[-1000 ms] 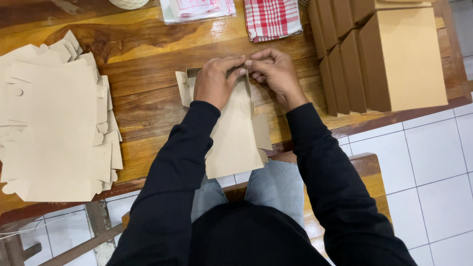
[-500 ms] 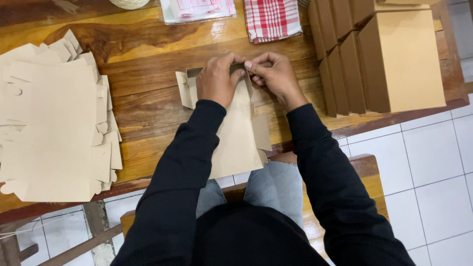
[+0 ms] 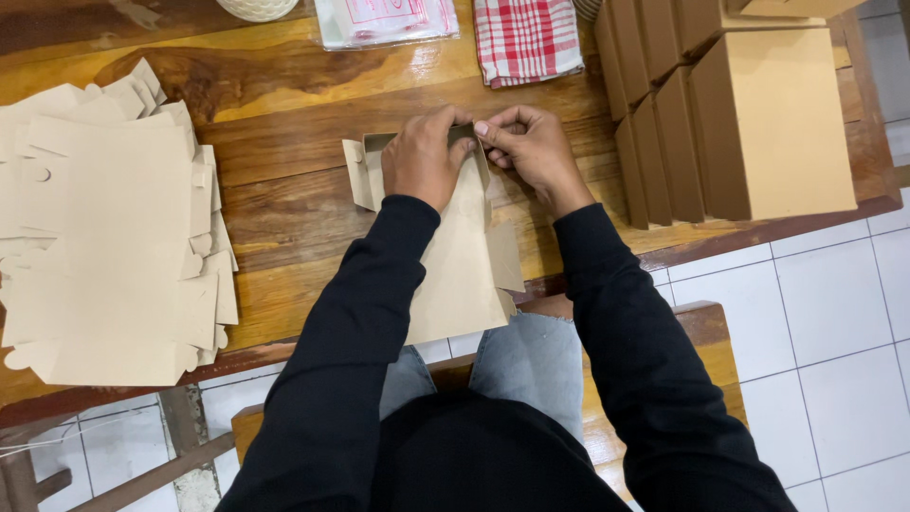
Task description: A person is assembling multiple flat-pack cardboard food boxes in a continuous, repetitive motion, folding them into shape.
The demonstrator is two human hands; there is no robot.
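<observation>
A flat kraft cardboard box blank (image 3: 464, 261) is held on the wooden table (image 3: 284, 209), its near end overhanging the edge. Its far flap is pinched by the curled fingers of the left hand (image 3: 422, 156) and the right hand (image 3: 531, 147). Folded boxes (image 3: 749, 114) are stacked at the right.

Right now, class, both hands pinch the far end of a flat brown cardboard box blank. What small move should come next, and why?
Probably press the far flap down along its crease: the left hand and right hand already pinch that edge of the box blank, whose side tabs stick out unfolded, while finished boxes stand at the right.
</observation>
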